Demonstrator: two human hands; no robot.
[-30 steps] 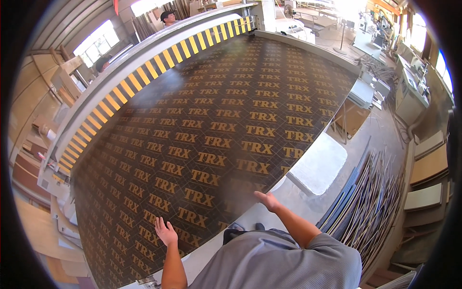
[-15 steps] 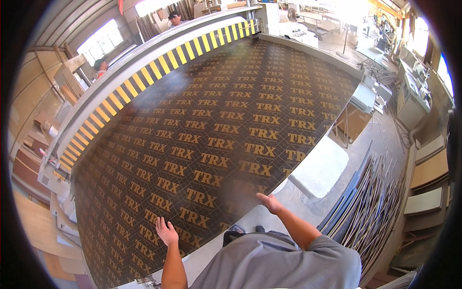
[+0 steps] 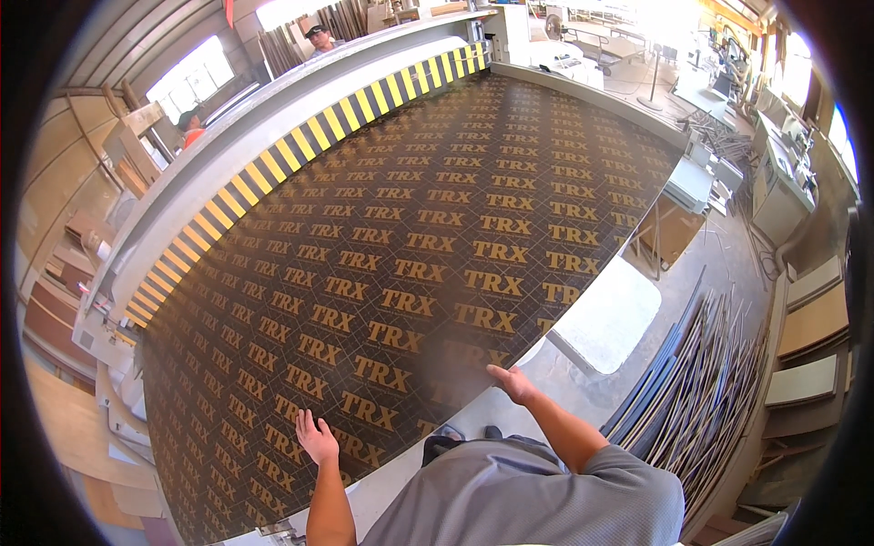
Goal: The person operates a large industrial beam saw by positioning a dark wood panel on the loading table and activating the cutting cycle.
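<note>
A large dark brown, smooth-faced board (image 3: 437, 244) with rows of yellow lettering fills the middle of the head view. My left hand (image 3: 317, 439) rests palm down on its near part, fingers stretched and apart. At the board's near right edge is my right hand (image 3: 516, 386), with a fingertip or thumb pointing onto the board. Its other fingers are partly hidden, but it looks stretched out rather than closed. Along the far left side, a machine bar with yellow and black stripes (image 3: 314, 134) sits close above the board's surface.
Behind the striped bar, one person (image 3: 320, 39) stands at the back and another (image 3: 191, 126) at the left, mostly hidden. A white-topped surface (image 3: 612, 314) is right of the board. Long thin strips (image 3: 696, 400) lie heaped on the floor at the right.
The striped bar has come down toward the board, and the bright reflection beside it has gone. Both people behind have shifted slightly. My hands have stayed in place.
</note>
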